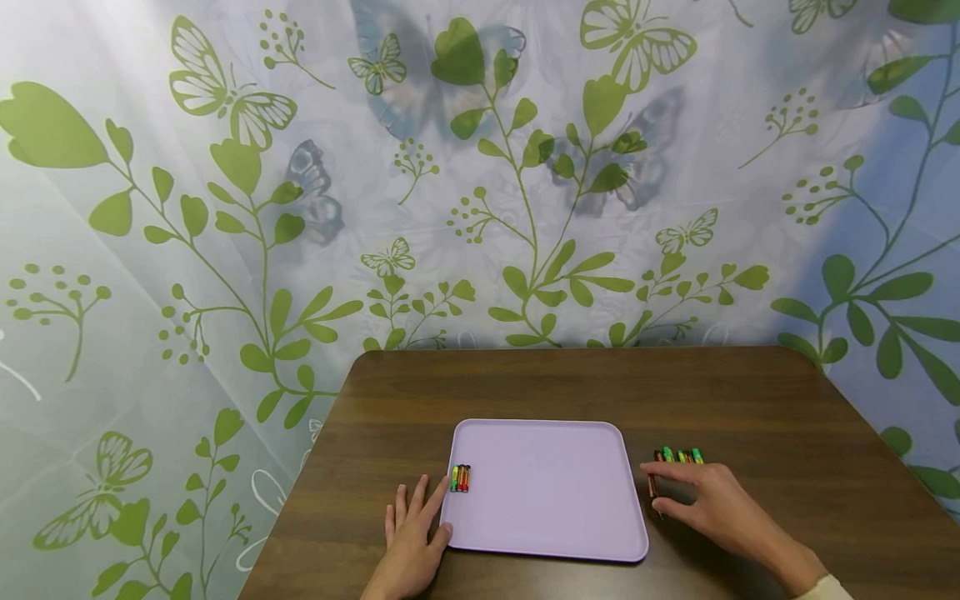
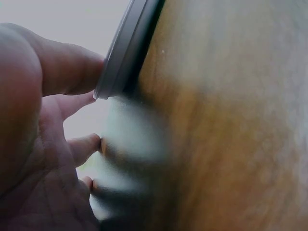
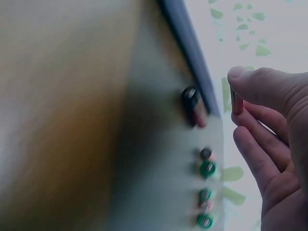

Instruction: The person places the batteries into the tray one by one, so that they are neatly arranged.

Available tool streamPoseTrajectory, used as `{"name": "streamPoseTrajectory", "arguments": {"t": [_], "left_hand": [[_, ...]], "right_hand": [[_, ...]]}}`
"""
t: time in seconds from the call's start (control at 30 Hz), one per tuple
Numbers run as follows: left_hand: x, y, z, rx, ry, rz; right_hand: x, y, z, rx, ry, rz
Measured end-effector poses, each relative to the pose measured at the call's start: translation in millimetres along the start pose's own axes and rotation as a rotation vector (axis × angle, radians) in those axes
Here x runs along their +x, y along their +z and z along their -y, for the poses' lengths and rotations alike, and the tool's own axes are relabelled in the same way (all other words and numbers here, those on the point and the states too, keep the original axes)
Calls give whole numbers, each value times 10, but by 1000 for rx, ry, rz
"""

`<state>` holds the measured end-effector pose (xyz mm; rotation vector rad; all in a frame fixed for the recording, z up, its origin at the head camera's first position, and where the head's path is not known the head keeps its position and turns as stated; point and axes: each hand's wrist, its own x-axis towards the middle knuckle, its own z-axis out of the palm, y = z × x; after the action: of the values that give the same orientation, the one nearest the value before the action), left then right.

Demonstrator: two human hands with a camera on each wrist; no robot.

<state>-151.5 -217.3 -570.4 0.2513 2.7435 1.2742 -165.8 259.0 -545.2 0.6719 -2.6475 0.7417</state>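
Observation:
My left hand point(image 1: 411, 542) lies with fingers spread at the left edge of a lilac tray point(image 1: 547, 492), thumb and index finger at its rim. In the left wrist view, the thumb point(image 2: 72, 70) touches the tray's rim point(image 2: 122, 53). My right hand point(image 1: 723, 508) is just right of the tray. It pinches a small reddish battery point(image 3: 237, 102) end to end between thumb and index finger. Another battery point(image 3: 192, 103), black and red, lies on the table close to the tray. Inside the tray, small batteries point(image 1: 461, 478) with green, yellow and red wrappers line up along the left side.
Beyond my right hand, several batteries point(image 1: 679, 456) with green or dark ends lie in a row on the brown wooden table point(image 1: 570, 383). A curtain point(image 1: 480, 208) printed with leaves and butterflies hangs behind the table's far edge.

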Motion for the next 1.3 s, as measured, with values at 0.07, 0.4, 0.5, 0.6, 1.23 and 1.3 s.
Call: {"name": "streamPoseTrajectory", "arguments": {"t": [0.07, 0.4, 0.5, 0.6, 1.23, 1.3], "left_hand": [[-1, 0, -1, 3, 1, -1], [-5, 6, 0, 6, 1, -7], [-9, 4, -3, 3, 1, -6], [-7, 2, -1, 6, 4, -8], [-10, 11, 8, 14, 7, -24], [-8, 9, 5, 14, 4, -24]], "right_hand": [[70, 39, 48, 25, -36, -27], [525, 272, 337, 127, -113, -39], [654, 372, 432, 146, -136, -38], [771, 476, 525, 183, -129, -15], [1216, 1083, 1120, 374, -110, 41], [1242, 1140, 1161, 390, -95, 47]]}}
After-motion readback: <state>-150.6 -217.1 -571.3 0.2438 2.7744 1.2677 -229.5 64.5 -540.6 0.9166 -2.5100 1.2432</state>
